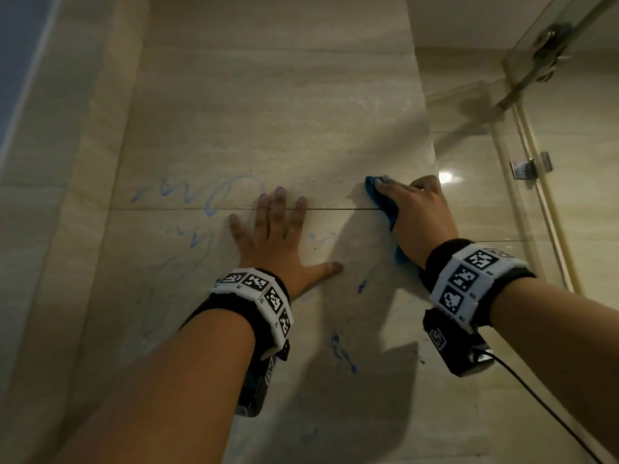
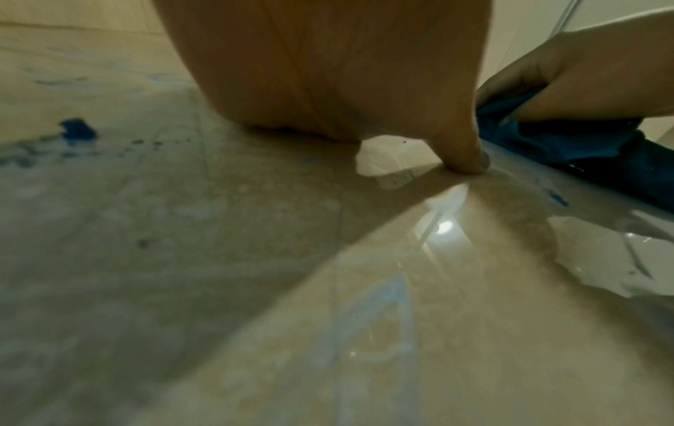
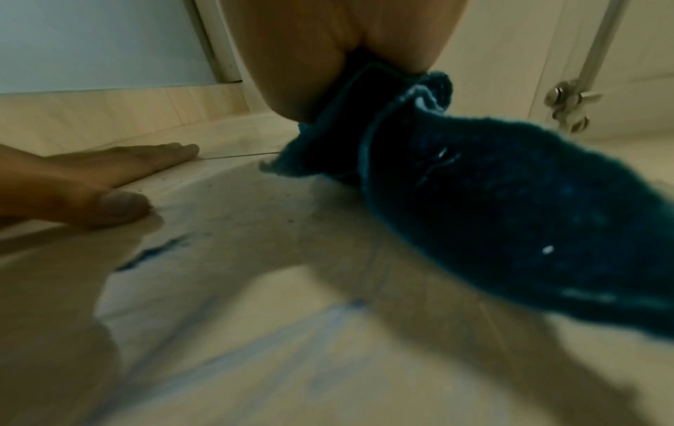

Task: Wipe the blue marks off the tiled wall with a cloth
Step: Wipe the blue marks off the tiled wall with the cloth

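Your right hand [image 1: 415, 212] presses cloth [image 1: 385, 209] flat on tiled wall [image 1: 268, 112], fingers curled over its edge. Left hand [image 1: 278, 236] spread flat, bracing. Blue marks [image 1: 214, 195] remain at 9 o'clock and 6 o'clock of left hand. Sweep cloth that way, firm overlapping strokes.

Left hand [image 1: 278, 236] flat, fingers spread, on beige tiled wall [image 1: 268, 112]; right hand [image 1: 418, 216] presses crumpled blue cloth [image 1: 385, 204] against it; scribbled blue marks [image 1: 207, 199] nearby.
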{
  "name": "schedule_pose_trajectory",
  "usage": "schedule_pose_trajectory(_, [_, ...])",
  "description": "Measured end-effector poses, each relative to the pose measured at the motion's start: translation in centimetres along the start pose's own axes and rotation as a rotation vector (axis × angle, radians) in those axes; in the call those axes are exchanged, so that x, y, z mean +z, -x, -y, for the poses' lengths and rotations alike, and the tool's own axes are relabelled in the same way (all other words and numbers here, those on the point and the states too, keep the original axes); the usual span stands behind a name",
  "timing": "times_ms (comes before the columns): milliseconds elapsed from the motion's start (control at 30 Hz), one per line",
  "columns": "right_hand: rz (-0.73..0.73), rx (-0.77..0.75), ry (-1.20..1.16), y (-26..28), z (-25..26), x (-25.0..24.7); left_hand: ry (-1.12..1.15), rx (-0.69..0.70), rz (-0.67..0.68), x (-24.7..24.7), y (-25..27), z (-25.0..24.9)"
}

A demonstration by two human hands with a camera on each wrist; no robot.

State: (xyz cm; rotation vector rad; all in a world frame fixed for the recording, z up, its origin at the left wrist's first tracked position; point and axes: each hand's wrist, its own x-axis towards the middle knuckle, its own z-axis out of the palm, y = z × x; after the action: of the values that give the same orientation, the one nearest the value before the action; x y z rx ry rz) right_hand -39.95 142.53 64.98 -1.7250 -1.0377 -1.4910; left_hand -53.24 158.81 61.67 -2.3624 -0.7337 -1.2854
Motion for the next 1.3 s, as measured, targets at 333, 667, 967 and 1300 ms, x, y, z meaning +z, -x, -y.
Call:
schedule_pose_trajectory(333, [0.079, -0.062, -0.015, 2.9, -0.5, 1.1, -0.067, -0.026, 0.045, -0.7, 0.3, -0.5])
schedule_pose_trajectory(667, [0.047, -0.032, -0.158, 3.6, 0.4, 0.6, -0.103, 0.009, 0.134, 0.5, 4.9, 1.6])
schedule_pose_trajectory(967, [0.138, -0.122, -0.081, 1.3, 2.2, 0.4, -0.103, -0.006, 0.179, 1.2, 4.8, 2.0])
schedule_pose_trajectory(1300, [0.081, -0.530, -0.125, 5.4, 3.7, 3.9, -0.120, -0.020, 0.157, 1.3, 4.8, 1.8])
